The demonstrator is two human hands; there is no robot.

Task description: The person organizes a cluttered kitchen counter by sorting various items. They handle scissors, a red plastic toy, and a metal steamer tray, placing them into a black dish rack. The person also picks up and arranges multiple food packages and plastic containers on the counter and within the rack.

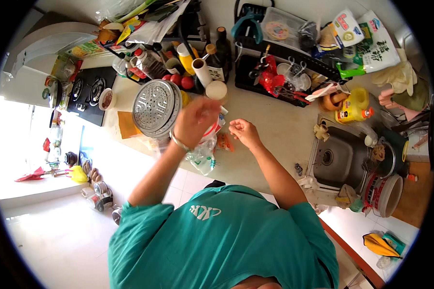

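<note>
Over the kitchen counter (264, 162), my left hand (197, 121) is raised and blurred, with a bracelet at its wrist; whether it grips anything is hidden. Beneath and beside it lie clear plastic bags (202, 155) with a red edge. Just left of that hand stand stacked perforated metal steamer trays (155, 106). My right hand (244, 132) hovers over the counter, fingers loosely curled, and seems to hold nothing. Between the hands is a small orange packet (224, 142). A round jar with a pale lid (216, 90) stands behind them.
At the right is a steel sink (338, 155), with a yellow detergent bottle (354, 104) behind it and a white bucket (385, 195) beside it. A black rack (275, 79) and sauce bottles (150, 63) line the back. A bowl (106, 99) stands by the gas stove (90, 90).
</note>
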